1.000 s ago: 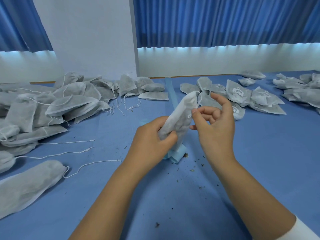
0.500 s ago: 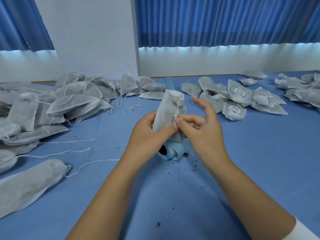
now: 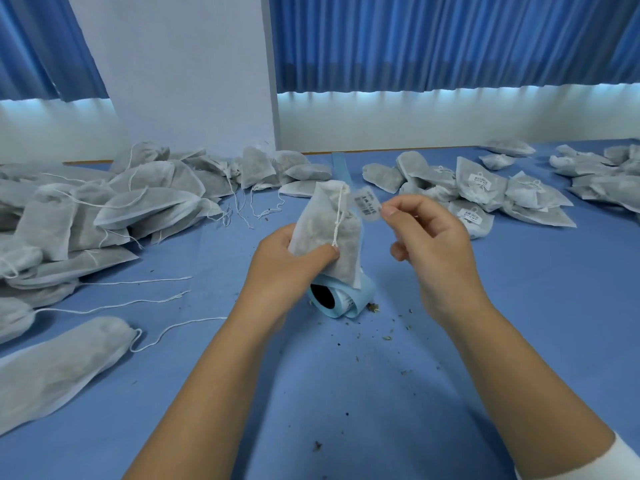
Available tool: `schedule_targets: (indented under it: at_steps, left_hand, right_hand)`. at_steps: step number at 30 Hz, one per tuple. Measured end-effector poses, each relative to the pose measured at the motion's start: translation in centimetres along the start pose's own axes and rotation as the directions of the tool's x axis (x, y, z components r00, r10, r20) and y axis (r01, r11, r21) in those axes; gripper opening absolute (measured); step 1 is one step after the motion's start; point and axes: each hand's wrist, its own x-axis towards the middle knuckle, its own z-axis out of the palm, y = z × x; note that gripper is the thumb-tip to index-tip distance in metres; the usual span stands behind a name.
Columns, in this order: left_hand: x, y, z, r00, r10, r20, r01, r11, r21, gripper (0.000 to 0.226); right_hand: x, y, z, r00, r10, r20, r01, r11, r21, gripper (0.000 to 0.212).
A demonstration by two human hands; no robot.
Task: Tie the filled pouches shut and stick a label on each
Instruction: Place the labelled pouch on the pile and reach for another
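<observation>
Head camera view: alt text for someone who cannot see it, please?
A person's left hand grips a grey drawstring pouch; the right hand pinches a printed label beside its top. A label roll lies on the blue table, with untied pouches left and labelled pouches right.

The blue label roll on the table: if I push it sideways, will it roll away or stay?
The label roll lies on its curved side, so it would probably roll. Its outer wraps look loose, so it may unwind. The trailing backing strip might hold it back.
</observation>
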Motion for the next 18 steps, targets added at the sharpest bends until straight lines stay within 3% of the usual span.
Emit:
schedule_targets:
  at_steps: [4,7,10,13,14,16,17,18]
  left_hand:
    - [-0.3,0.3,0.1,0.997,0.015,0.077,-0.019,0.998,0.053,0.033]
    - [-0.4,0.3,0.0,0.983,0.031,0.181,-0.046,0.996,0.079,0.027]
    - [-0.4,0.2,-0.1,0.976,0.026,0.216,-0.043,0.996,0.076,0.025]
    - [-0.2,0.2,-0.3,0.987,-0.002,0.159,-0.006,0.999,0.049,0.024]
    - [-0.1,0.2,-0.3,0.990,-0.014,0.142,0.008,0.999,0.039,0.023]
    - [0.1,0.2,-0.6,0.992,-0.032,0.124,0.031,0.999,0.015,0.018]
    - [0.1,0.2,-0.7,0.992,-0.034,0.123,0.034,0.999,0.006,0.015]
    - [0.1,0.2,-0.8,0.992,-0.031,0.125,0.032,0.999,0.000,0.015]
  right_hand:
    - [-0.3,-0.3,0.4,0.963,0.068,0.261,-0.099,0.989,0.107,0.017]
    - [-0.2,0.0,0.5,0.951,0.193,0.243,-0.229,0.965,0.130,0.025]
    - [0.2,0.1,0.3,0.905,0.317,0.283,-0.398,0.864,0.308,0.009]
    - [0.5,-0.1,-0.3,0.840,0.354,0.410,-0.522,0.733,0.436,0.031]
    - [0.6,-0.1,-0.5,0.824,0.361,0.436,-0.547,0.708,0.448,0.028]
    - [0.6,-0.4,-0.8,0.820,0.372,0.435,-0.551,0.718,0.424,0.008]
    - [0.6,-0.4,-0.9,0.832,0.382,0.403,-0.530,0.764,0.369,0.005]
    - [0.6,-0.3,-1.0,0.856,0.378,0.354,-0.484,0.826,0.289,0.015]
